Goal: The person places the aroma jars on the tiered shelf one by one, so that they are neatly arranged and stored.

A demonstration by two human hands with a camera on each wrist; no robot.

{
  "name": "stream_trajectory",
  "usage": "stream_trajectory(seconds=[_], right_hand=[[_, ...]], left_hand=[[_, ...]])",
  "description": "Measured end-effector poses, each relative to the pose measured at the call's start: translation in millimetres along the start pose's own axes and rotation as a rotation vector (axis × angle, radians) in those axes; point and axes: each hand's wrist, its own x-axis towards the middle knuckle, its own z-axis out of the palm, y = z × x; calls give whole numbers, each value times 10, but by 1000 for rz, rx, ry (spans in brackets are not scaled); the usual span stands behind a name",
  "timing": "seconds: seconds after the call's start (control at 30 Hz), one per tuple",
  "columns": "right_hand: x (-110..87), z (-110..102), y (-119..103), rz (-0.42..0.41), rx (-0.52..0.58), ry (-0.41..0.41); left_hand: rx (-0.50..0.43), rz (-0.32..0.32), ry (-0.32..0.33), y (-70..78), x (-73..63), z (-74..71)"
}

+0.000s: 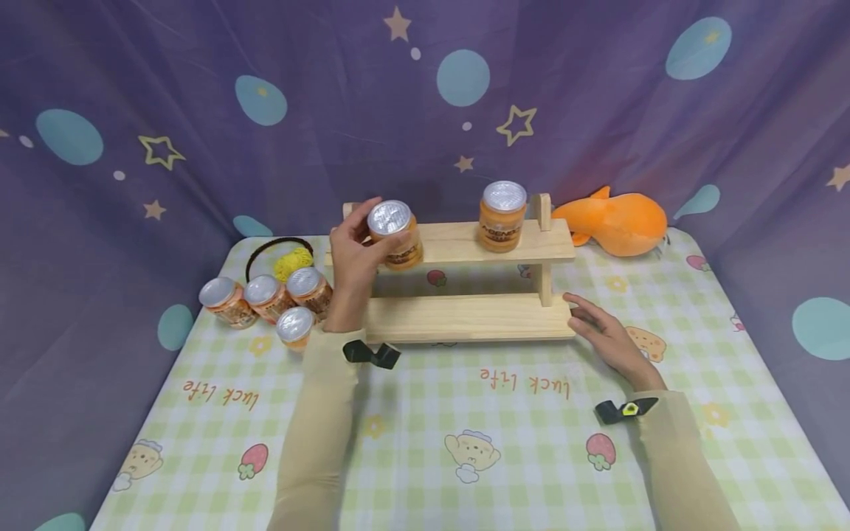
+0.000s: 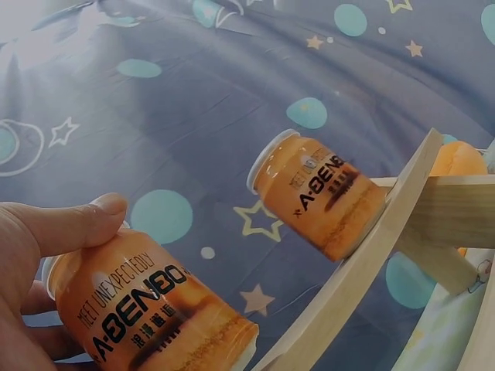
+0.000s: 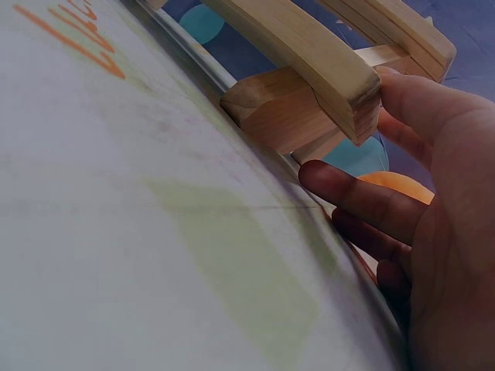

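Observation:
My left hand [image 1: 353, 254] grips an orange-labelled can [image 1: 403, 251] with a silver lid, over the left part of a two-tier wooden rack's upper board [image 1: 451, 240]. In the left wrist view the thumb lies along the can's upper side, with "A-BENBO" lettering facing the camera. A matching can [image 1: 501, 225] stands upright near the right end of that board. At the right end of the rack's lower board [image 1: 458, 317], my right hand [image 1: 607, 339] has its thumb at the board's corner [image 3: 360, 97]. Its other fingers extend loosely below that corner.
Left of the rack are several more cans [image 1: 229, 306], close together on the checked tablecloth [image 1: 425, 413]. Behind them lies a dark loop [image 1: 255, 254] with a yellow ball [image 1: 294, 262]. An orange plush toy [image 1: 631, 225] sits behind the rack's right end, before a purple curtain [image 1: 372, 147].

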Motion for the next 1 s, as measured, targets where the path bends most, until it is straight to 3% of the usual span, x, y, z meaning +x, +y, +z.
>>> stream_trajectory(seconds=[0.67, 1.0], right_hand=[[-4, 5, -20, -8, -14, 3], [-6, 2, -32, -7, -6, 2]], left_hand=[[0, -41, -105, -10, 92, 296], [-3, -44, -105, -43, 129, 428]])
